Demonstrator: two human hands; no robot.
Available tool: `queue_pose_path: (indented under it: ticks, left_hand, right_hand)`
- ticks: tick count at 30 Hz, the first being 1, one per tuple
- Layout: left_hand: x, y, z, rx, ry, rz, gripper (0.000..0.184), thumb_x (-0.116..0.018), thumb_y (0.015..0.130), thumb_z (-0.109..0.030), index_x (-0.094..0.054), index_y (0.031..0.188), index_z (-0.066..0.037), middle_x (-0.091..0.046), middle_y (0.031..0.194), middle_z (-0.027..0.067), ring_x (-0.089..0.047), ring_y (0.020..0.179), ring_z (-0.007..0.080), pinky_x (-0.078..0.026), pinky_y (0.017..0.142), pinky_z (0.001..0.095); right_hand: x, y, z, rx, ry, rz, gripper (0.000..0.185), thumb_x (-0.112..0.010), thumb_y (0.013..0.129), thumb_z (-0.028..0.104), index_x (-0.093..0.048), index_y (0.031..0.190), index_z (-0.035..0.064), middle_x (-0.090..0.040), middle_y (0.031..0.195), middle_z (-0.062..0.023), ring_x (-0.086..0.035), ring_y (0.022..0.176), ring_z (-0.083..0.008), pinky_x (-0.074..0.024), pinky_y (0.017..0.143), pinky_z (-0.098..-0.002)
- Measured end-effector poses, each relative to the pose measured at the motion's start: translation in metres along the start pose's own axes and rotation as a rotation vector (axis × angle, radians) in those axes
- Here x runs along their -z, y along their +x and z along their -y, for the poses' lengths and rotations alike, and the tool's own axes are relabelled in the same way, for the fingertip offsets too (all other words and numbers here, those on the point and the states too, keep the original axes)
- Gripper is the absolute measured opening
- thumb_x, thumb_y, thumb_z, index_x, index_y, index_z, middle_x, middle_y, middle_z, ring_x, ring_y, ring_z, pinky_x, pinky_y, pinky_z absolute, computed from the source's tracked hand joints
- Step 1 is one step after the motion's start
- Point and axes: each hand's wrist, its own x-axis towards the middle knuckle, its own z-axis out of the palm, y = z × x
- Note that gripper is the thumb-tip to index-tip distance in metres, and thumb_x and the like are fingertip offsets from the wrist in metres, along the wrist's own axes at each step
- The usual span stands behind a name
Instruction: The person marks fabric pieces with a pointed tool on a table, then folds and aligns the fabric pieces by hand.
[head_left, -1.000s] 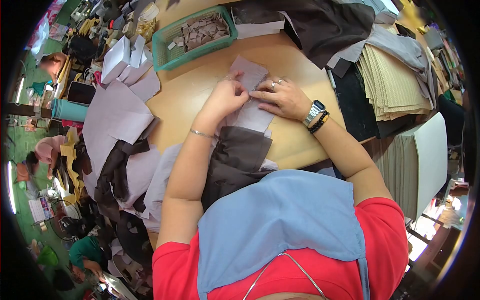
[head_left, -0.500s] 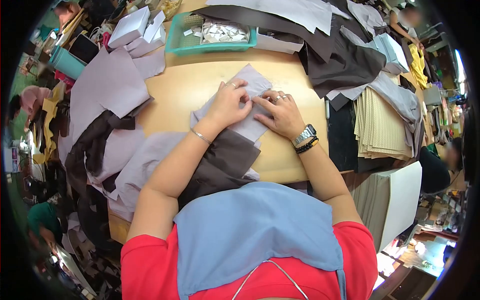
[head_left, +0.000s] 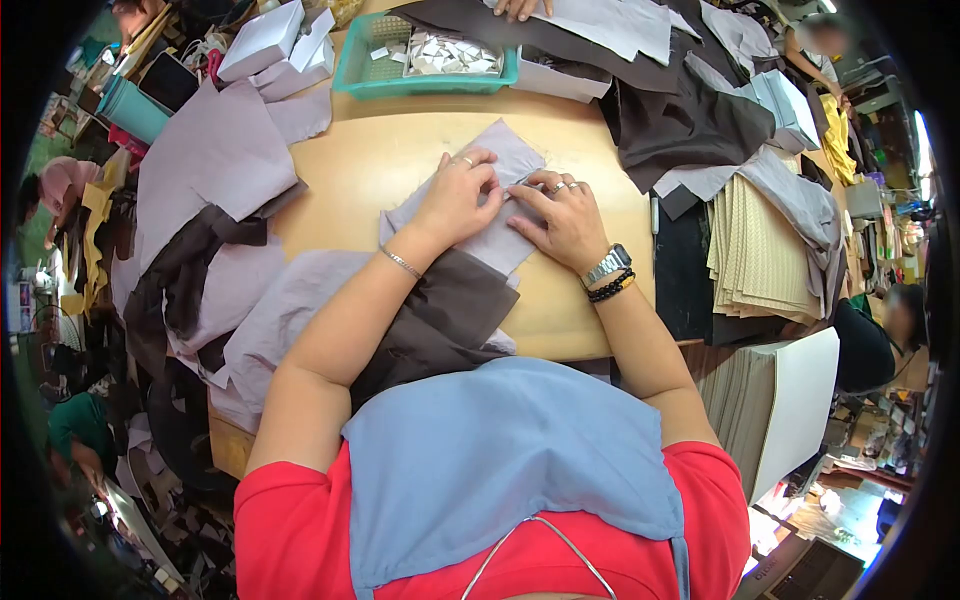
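Observation:
A light grey-lavender cloth piece point(head_left: 503, 150) lies on the table under both hands, one corner pointing away from me. My left hand point(head_left: 458, 205) rests over its left part, fingers curled and thumb and forefinger brought together; whatever is between them is too small to tell. At the cloth's right edge is my right hand point(head_left: 565, 225), with thumb and forefinger apart and their tips on the cloth. Nearer my body, a dark brown cloth point(head_left: 450, 310) overlaps the light one and hangs toward my lap.
A teal basket point(head_left: 365, 88) at the back holds a box of small white pieces point(head_left: 455, 55). Light and dark cloths lie to the left and back right. On the right stand cream patterned sheets point(head_left: 755, 250) and a thick white stack point(head_left: 800, 400). Another person's hand point(head_left: 520, 8) touches cloth at the back.
My left hand's pinched fingertips have drawn slightly left, away from my right forefinger. Another person's hand has appeared on the cloth at the back edge.

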Motion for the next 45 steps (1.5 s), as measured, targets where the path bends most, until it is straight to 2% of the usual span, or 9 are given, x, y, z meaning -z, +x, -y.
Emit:
queue_pose_path:
  ticks: [5,12,20,23,26,27,29,35,45]
  left_hand:
    - [-0.002,-0.001,0.001,-0.011,0.032,-0.011,0.009,-0.066,0.081,-0.015,-0.062,0.084,-0.007,-0.06,0.124,0.0099,-0.061,0.11,0.0306,-0.031,0.105,0.0664]
    - [0.004,-0.003,-0.009,-0.069,0.132,0.058,0.013,-0.064,0.082,-0.016,-0.064,0.095,-0.014,-0.061,0.121,0.0083,-0.059,0.114,0.0311,-0.034,0.101,0.071]
    - [-0.003,-0.006,-0.009,-0.092,0.242,0.024,0.026,-0.061,0.085,-0.015,-0.068,0.11,-0.017,-0.06,0.125,0.0079,-0.056,0.12,0.0291,-0.035,0.101,0.0688]
    - [-0.005,-0.006,-0.008,-0.111,0.288,0.029,0.029,-0.06,0.086,-0.016,-0.068,0.114,-0.018,-0.06,0.125,0.008,-0.054,0.122,0.028,-0.035,0.101,0.068]
    - [-0.005,-0.007,-0.007,-0.115,0.324,0.034,0.031,-0.059,0.086,-0.017,-0.068,0.116,-0.018,-0.06,0.126,0.0082,-0.053,0.124,0.0272,-0.035,0.102,0.0673]
    - [-0.006,-0.008,-0.007,-0.115,0.335,0.037,0.032,-0.059,0.086,-0.017,-0.068,0.117,-0.018,-0.06,0.126,0.0083,-0.053,0.125,0.027,-0.035,0.102,0.0671]
    - [-0.006,-0.008,-0.006,-0.115,0.324,0.034,0.03,-0.06,0.086,-0.017,-0.068,0.115,-0.018,-0.06,0.126,0.008,-0.054,0.124,0.0267,-0.035,0.102,0.0672]
    - [0.008,-0.02,-0.006,-0.155,0.263,0.061,0.024,-0.065,0.084,-0.018,-0.072,0.108,-0.018,-0.064,0.118,0.0047,-0.059,0.118,0.0255,-0.035,0.101,0.0681]
    - [0.043,-0.055,-0.013,-0.173,0.335,0.121,0.02,-0.071,0.086,-0.027,-0.072,0.103,-0.018,-0.066,0.113,0.0018,-0.061,0.116,0.0233,-0.035,0.102,0.0675]
  right_hand:
    - [-0.002,-0.001,-0.002,-0.007,-0.018,-0.012,0.034,-0.072,0.082,0.041,-0.069,0.109,0.0201,-0.063,0.107,-0.0016,-0.06,0.094,-0.0231,-0.0444,0.077,-0.0388]
    - [-0.001,-0.001,0.0,-0.17,-0.102,-0.034,0.05,-0.073,0.077,0.052,-0.067,0.113,0.0187,-0.063,0.11,-0.0064,-0.059,0.098,-0.0261,-0.0431,0.079,-0.0414]
    - [-0.004,-0.002,-0.001,-0.286,-0.178,-0.046,0.058,-0.071,0.077,0.055,-0.064,0.121,0.0175,-0.063,0.113,-0.0104,-0.058,0.102,-0.0285,-0.0408,0.08,-0.0446]
    - [-0.006,-0.004,-0.003,-0.303,-0.085,-0.067,0.057,-0.071,0.08,0.049,-0.061,0.125,0.0149,-0.063,0.118,-0.0095,-0.058,0.108,-0.0282,-0.0416,0.089,-0.0486]
    - [-0.007,-0.006,-0.01,-0.072,-0.032,-0.028,0.053,-0.07,0.084,0.041,-0.059,0.126,0.0128,-0.062,0.124,-0.0067,-0.057,0.115,-0.0267,-0.0386,0.101,-0.0522]
    - [-0.007,-0.007,-0.009,-0.08,-0.021,-0.006,0.051,-0.07,0.084,0.039,-0.059,0.126,0.0126,-0.062,0.125,-0.0059,-0.056,0.117,-0.0261,-0.0374,0.103,-0.0525]
    - [-0.007,-0.006,-0.007,-0.096,-0.001,0.036,0.048,-0.07,0.085,0.035,-0.058,0.126,0.012,-0.061,0.128,-0.0043,-0.056,0.119,-0.0247,-0.0351,0.108,-0.0532]
    - [-0.008,-0.004,-0.008,-0.119,0.021,0.045,0.047,-0.069,0.086,0.037,-0.059,0.123,0.0119,-0.06,0.128,-0.0059,-0.057,0.117,-0.0265,-0.0379,0.105,-0.0522]
    - [-0.001,-0.001,0.002,-0.12,-0.058,0.167,0.052,-0.065,0.086,0.05,-0.059,0.126,0.0159,-0.056,0.133,-0.0096,-0.053,0.122,-0.0319,-0.0361,0.104,-0.0603]
